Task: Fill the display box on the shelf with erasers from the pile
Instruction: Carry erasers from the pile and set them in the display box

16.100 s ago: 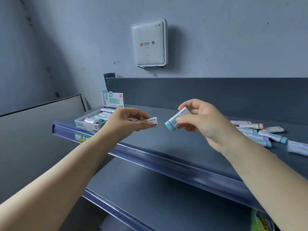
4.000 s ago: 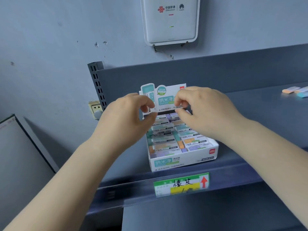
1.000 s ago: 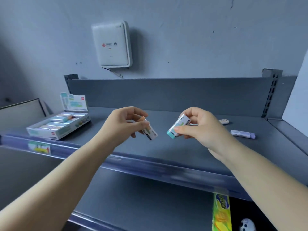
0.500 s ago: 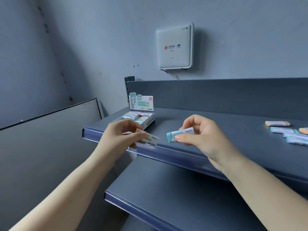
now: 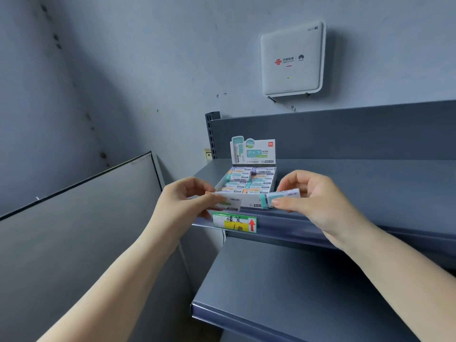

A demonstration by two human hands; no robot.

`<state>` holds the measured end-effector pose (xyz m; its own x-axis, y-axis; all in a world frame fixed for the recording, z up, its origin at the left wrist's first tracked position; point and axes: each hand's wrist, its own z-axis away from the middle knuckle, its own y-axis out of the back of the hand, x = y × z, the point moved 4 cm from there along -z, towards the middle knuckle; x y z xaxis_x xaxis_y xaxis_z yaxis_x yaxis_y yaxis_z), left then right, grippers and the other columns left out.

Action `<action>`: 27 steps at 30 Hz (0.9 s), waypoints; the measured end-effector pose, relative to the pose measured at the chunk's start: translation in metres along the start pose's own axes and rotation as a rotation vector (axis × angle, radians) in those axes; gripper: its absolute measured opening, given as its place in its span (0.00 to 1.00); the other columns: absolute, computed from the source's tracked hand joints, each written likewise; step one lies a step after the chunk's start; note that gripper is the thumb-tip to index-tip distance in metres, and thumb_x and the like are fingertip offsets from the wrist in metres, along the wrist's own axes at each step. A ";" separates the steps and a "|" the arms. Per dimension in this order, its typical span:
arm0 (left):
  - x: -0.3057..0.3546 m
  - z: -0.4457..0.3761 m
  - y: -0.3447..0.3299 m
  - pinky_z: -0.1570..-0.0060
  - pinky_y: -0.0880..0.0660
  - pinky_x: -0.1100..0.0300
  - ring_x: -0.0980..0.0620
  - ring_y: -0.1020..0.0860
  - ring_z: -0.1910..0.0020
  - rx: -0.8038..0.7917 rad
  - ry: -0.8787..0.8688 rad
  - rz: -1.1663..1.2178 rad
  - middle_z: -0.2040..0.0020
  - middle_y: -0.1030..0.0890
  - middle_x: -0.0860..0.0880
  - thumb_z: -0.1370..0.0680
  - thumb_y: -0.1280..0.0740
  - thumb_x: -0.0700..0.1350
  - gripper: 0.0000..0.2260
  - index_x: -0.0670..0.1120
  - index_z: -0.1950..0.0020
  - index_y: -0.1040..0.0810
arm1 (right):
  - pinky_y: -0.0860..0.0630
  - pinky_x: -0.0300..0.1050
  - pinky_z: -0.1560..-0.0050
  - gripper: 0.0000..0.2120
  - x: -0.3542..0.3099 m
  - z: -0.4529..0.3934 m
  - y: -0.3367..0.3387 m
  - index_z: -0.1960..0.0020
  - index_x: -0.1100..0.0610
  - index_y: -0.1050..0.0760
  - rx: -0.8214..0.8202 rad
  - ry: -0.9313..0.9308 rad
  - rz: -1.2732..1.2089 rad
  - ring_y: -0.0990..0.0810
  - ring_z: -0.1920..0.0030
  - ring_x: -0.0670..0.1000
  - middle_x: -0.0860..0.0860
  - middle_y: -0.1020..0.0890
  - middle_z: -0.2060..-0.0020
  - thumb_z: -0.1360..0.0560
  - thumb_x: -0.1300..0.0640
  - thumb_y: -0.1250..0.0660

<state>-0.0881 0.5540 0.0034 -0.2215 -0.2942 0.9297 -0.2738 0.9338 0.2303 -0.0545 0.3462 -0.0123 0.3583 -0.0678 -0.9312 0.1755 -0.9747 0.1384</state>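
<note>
The white display box stands at the left end of the upper grey shelf, its printed back flap upright and several sleeved erasers lying in rows inside. My left hand pinches a white-sleeved eraser just in front of the box's front wall. My right hand pinches a teal-ended eraser at the box's front right corner. Both erasers lie roughly level, outside the box. The pile of loose erasers is out of view.
A green and yellow price tag with a red arrow sits on the shelf's front rail. A lower grey shelf juts out beneath. A white router hangs on the wall above. A dark slanted panel stands at the left.
Both hands, each holding its eraser, have come up to the front of the display box, which now looks much closer and central. The loose erasers at the right have left the view.
</note>
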 end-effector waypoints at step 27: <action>-0.020 -0.173 -0.076 0.59 0.19 0.61 0.52 0.16 0.62 -0.330 -0.148 -0.141 0.64 0.15 0.45 0.36 0.22 0.40 0.08 0.41 0.68 0.21 | 0.24 0.42 0.57 0.08 0.020 -0.118 0.014 0.65 0.57 0.25 0.013 -0.016 0.338 0.20 0.62 0.50 0.55 0.16 0.62 0.36 0.64 0.26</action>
<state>0.0991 0.5240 0.0167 -0.3426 -0.4277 0.8365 -0.0003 0.8904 0.4552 0.0635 0.3567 0.0112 0.3801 -0.3911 -0.8382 0.0369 -0.8991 0.4362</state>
